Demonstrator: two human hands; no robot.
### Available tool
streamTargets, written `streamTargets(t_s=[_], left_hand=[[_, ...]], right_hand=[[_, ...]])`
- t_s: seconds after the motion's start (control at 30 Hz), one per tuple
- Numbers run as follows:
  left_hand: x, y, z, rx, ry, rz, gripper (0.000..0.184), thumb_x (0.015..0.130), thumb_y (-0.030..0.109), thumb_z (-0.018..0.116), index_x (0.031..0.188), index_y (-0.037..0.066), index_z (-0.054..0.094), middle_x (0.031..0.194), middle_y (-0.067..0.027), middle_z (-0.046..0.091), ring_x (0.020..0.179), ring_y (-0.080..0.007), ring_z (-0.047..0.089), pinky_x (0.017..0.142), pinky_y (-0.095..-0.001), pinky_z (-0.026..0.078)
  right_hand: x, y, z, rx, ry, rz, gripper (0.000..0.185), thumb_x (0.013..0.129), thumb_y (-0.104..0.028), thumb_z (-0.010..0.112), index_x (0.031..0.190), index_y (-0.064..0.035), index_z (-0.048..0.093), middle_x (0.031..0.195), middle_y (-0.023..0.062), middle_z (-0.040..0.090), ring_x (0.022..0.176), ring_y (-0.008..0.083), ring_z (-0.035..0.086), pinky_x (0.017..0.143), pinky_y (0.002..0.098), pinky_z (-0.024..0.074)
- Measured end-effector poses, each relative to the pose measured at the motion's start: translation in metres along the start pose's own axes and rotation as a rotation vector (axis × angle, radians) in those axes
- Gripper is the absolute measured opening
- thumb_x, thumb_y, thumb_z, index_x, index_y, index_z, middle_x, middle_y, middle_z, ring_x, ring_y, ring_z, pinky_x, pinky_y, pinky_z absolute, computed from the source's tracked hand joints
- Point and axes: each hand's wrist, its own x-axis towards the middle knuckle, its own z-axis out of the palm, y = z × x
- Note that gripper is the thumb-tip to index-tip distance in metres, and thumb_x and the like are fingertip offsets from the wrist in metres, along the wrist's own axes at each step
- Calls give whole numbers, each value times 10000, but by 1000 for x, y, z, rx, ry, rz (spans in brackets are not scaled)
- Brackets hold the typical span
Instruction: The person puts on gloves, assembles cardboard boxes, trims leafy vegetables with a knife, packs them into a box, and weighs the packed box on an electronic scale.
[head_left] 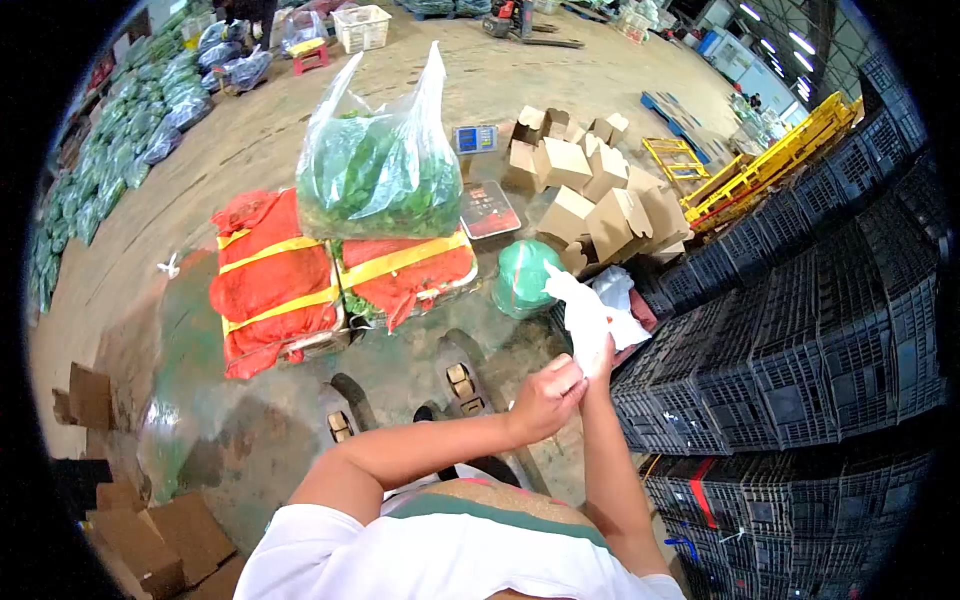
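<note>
My right hand (606,364) is partly hidden by a crumpled white plastic bag (588,325), which it grips. Close against it, the fingers of my left hand (548,400) are pinched at the lower edge of the same bag. A round green bundle (525,278) lies on the floor just beyond the bag. Farther left, a clear plastic bag of leafy greens (380,175) stands upright on a crate wrapped in red netting (405,275) with yellow tape. Beside it sits another red-netted crate (272,280).
Black plastic crates (760,360) are stacked along my right. Cardboard boxes (600,190) are heaped ahead, near a scale with a blue display (476,139). Bagged greens (120,160) line the left wall. Loose cardboard (165,540) lies at lower left.
</note>
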Motion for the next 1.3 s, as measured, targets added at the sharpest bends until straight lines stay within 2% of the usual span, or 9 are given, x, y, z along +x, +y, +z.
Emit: streamTargets(t_s=[0.33,0.4,0.53,0.7,0.77,0.93,1.1,1.23,1.3], left_hand=[[83,-52,-15,-4,29,-49,118,801,46,520,710,-10,469,670,-131,429,642,-286,463,588,-348,386],[98,-69,-15,-36,65,-79,130,805,56,512,706,-13,467,665,-128,428,631,-270,459,590,-344,385],[125,-90,-11,-65,89,-225,155,804,83,505,692,-14,461,659,-125,432,650,-266,456,610,-344,387],[149,-110,15,-3,-19,-192,165,804,114,493,718,-15,437,714,-142,400,665,-292,451,617,-352,388],[163,-122,29,-24,-54,-218,164,806,116,492,719,-13,439,711,-141,401,669,-295,452,621,-352,388],[214,-162,76,8,-133,-263,144,806,133,502,750,5,464,745,-146,450,717,-330,493,628,-385,407],[282,-176,132,-87,-137,-295,187,826,126,488,719,-5,410,691,-132,378,640,-295,426,597,-362,369],[320,-197,160,-89,-167,-331,186,813,123,512,714,-2,417,699,-135,383,656,-288,426,603,-354,370],[336,-204,162,-87,-145,-349,170,808,123,521,728,2,433,709,-130,399,673,-280,441,615,-344,376]], right_hand=[[125,14,34,-124,-412,-79,263,813,-48,485,1057,42,527,1011,72,577,854,204,573,708,294,465],[157,19,28,-813,-513,-368,276,821,-76,469,1059,29,560,1072,86,571,865,169,551,657,240,449],[208,28,37,-1091,-342,-935,294,796,-23,492,1076,-21,580,1062,96,576,814,159,543,659,223,443],[252,14,38,-401,-141,-295,442,913,-148,341,1346,-87,275,1242,53,438,1045,137,461,874,221,330],[272,9,33,-478,-204,-393,449,923,-192,331,1358,-111,253,1292,49,397,1105,132,421,918,227,285],[341,-2,16,415,-223,179,538,889,-493,252,1364,-240,249,1418,25,222,1297,233,173,1023,448,58],[421,-12,-22,464,-140,269,656,843,-521,350,1386,-252,99,1457,26,-25,1300,374,91,996,573,82],[470,-17,-37,275,-53,167,409,851,-214,532,1210,-60,409,1046,53,525,830,135,534,634,220,401],[492,-20,-46,376,-115,270,353,859,-192,520,1169,-51,427,922,31,527,724,105,514,565,202,388]])
